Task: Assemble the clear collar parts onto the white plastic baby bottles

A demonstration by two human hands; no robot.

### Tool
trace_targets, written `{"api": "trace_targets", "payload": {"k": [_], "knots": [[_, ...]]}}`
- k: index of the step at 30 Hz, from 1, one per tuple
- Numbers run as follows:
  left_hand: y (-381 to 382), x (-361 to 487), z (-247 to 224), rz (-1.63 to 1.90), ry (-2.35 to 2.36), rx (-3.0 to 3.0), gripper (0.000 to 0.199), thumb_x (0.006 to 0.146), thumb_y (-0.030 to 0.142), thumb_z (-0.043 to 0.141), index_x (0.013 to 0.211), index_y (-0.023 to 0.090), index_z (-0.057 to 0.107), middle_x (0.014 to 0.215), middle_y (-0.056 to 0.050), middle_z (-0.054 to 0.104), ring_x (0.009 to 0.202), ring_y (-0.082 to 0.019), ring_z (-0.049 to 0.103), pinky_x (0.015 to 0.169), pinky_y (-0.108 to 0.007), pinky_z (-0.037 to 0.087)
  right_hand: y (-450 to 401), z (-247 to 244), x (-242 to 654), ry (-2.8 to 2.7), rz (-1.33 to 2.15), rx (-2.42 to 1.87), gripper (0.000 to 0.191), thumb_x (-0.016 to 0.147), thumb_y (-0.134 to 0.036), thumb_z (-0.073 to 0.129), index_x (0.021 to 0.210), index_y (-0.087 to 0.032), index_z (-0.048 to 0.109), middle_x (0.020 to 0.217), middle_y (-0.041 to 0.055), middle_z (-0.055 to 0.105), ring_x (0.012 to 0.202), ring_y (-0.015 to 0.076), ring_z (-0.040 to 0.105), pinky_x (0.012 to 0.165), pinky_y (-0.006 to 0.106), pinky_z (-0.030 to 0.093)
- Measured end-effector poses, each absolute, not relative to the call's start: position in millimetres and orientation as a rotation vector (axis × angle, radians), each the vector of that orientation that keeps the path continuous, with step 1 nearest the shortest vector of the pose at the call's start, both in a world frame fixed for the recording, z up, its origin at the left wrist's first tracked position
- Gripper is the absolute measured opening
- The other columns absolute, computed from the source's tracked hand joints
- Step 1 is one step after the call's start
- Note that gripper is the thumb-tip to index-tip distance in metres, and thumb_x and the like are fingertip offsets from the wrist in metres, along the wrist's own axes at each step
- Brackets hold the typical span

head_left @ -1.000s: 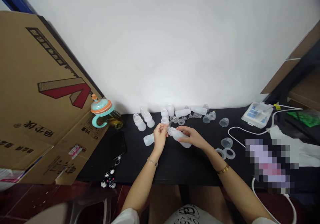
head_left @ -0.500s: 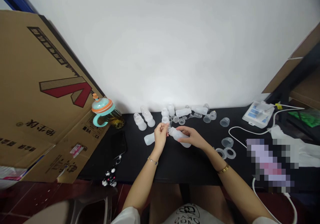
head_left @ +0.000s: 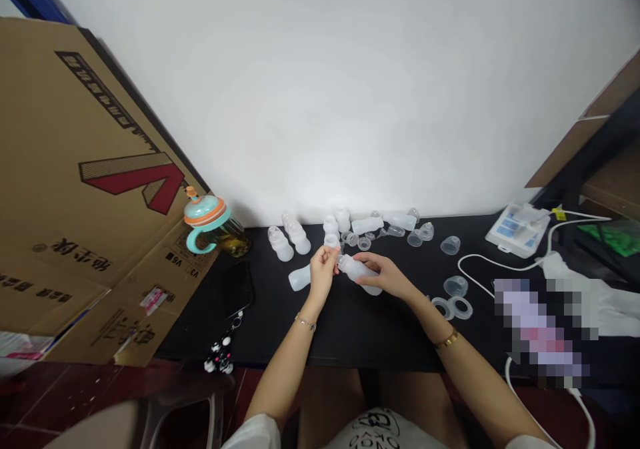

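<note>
Curling round the bottle (head_left: 356, 270), the right hand (head_left: 381, 275) reaches in from the right; the left hand (head_left: 326, 262) pinches nearly closed at its neck.

**White Cotton-Look Tee and Two Bright Wrists!**

And here's the outfit: a white short-sleeved T-shirt (head_left: 385, 433) with bold black lettering and line print across the front, its words too cropped and creased to read! Down to the bare left hand (head_left: 324, 265), and there's a slim, metallic chain bracelet (head_left: 305, 321) carrying small dark charms. Over to the bare right hand (head_left: 384, 275), and look at that, a shiny gold-coloured bangle (head_left: 447, 339), broader than the chain!
</note>
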State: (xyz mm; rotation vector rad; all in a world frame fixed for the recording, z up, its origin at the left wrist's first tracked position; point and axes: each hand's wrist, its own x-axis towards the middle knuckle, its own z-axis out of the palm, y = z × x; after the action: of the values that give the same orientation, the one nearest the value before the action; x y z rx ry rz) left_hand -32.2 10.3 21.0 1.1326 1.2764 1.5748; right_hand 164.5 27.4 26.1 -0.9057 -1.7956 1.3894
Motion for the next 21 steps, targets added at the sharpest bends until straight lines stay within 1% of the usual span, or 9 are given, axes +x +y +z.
{"api": "trace_targets", "payload": {"k": [5,10,15,19,21], "knots": [[9.3,-30.5,22.6,1.580,1.210,1.113,0.043,0.076,0.055,0.078,0.077,0.020,0.054,0.051,0.009,0.047,0.041,-0.006,0.044,0.040,-0.017,0.031,27.6,25.1,165.1,-1.760,1.399,-0.911,0.057,0.070,-0.041,0.086,0.121,-0.022,0.069,0.109,0.0062,0.073,0.093,0.0261,0.069,0.085,0.040,0.055],[9.0,-31.3,23.5,1.544,1.141,1.067,0.040,0.077,0.053,0.077,0.080,0.019,0.056,0.048,0.008,0.047,0.041,-0.006,0.042,0.042,-0.017,0.030,28.6,22.8,164.9,-1.727,1.390,-0.908,0.057,0.070,-0.040,0.085,0.121,-0.021,0.068,0.112,0.0071,0.073,0.094,0.0259,0.069,0.085,0.040,0.055],[9.7,-32.2,25.3,1.538,1.105,0.978,0.040,0.074,0.051,0.080,0.078,0.018,0.058,0.049,0.007,0.048,0.042,-0.006,0.041,0.043,-0.018,0.027,29.4,22.3,163.6,-1.711,1.371,-0.875,0.059,0.069,-0.040,0.086,0.122,-0.022,0.068,0.122,0.0083,0.071,0.100,0.0266,0.069,0.093,0.043,0.054],[10.5,-32.8,25.4,1.551,1.102,0.956,0.039,0.073,0.050,0.080,0.077,0.018,0.059,0.050,0.007,0.048,0.043,-0.006,0.042,0.044,-0.018,0.028,27.2,24.3,162.3,-1.753,1.227,-0.904,0.057,0.071,-0.040,0.085,0.123,-0.024,0.069,0.126,0.0086,0.070,0.109,0.0286,0.066,0.101,0.047,0.049],[10.8,-33.1,25.5,1.565,1.096,0.939,0.039,0.072,0.050,0.081,0.078,0.018,0.059,0.051,0.007,0.048,0.043,-0.005,0.042,0.043,-0.018,0.028,25.3,25.0,160.9,-1.767,1.151,-0.915,0.058,0.071,-0.039,0.084,0.125,-0.025,0.069,0.128,0.0084,0.070,0.111,0.0290,0.065,0.103,0.047,0.048]]}}
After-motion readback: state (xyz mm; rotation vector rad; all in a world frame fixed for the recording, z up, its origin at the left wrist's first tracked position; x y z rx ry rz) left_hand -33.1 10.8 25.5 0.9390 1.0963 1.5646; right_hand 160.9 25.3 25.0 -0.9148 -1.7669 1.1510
